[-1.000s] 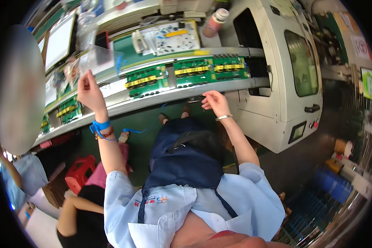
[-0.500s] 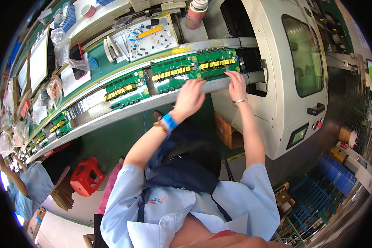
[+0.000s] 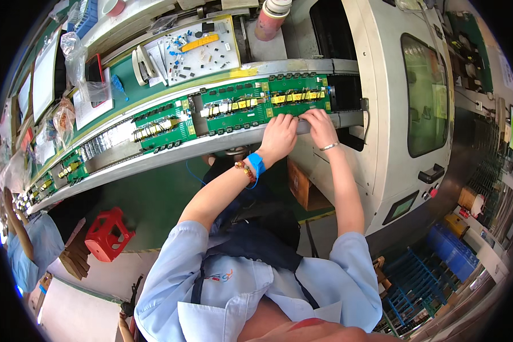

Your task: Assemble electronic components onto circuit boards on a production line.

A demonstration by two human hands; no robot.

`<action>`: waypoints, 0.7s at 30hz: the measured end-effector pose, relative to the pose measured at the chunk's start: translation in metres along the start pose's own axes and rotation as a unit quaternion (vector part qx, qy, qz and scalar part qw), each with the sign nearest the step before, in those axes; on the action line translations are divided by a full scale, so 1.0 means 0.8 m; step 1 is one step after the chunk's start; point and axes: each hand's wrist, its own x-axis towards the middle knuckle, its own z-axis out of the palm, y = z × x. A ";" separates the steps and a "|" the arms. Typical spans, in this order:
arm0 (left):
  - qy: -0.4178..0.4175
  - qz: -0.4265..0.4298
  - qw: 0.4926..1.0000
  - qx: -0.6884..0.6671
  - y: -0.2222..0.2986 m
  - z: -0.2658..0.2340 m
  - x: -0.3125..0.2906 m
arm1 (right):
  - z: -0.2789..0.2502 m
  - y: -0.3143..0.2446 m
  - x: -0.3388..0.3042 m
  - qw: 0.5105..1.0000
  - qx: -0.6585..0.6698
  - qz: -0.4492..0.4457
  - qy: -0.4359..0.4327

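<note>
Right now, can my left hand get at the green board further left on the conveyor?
Probably yes: the left hand rests on the near circuit board, and the bare rail toward the other green board holds nothing in its way.

Electronics assy factory, conveyor line [image 3: 154,157] w/ green circuit boards [image 3: 242,108], big grey machine [image 3: 404,114], parts tray [image 3: 196,48]

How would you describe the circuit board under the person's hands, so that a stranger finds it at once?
Follow the long conveyor rail rightward to the big white machine. The last green circuit board before its dark opening is the one. Unlike the other boards, both the left hand and the right hand rest on its near edge.
</note>
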 end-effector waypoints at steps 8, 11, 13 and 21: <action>0.053 0.056 0.997 -0.002 0.001 -0.017 -0.027 | -0.007 -0.033 -0.012 0.994 -0.014 0.027 0.102; 0.059 0.051 0.994 -0.072 -0.004 -0.041 -0.053 | 0.006 -0.048 -0.011 0.987 0.001 0.047 0.155; 0.075 0.039 0.991 -0.103 -0.010 -0.057 -0.069 | 0.018 -0.059 -0.007 0.982 0.013 0.047 0.184; 0.151 -0.019 0.984 -0.095 -0.051 -0.088 -0.115 | 0.042 -0.102 0.032 0.970 -0.053 0.061 0.230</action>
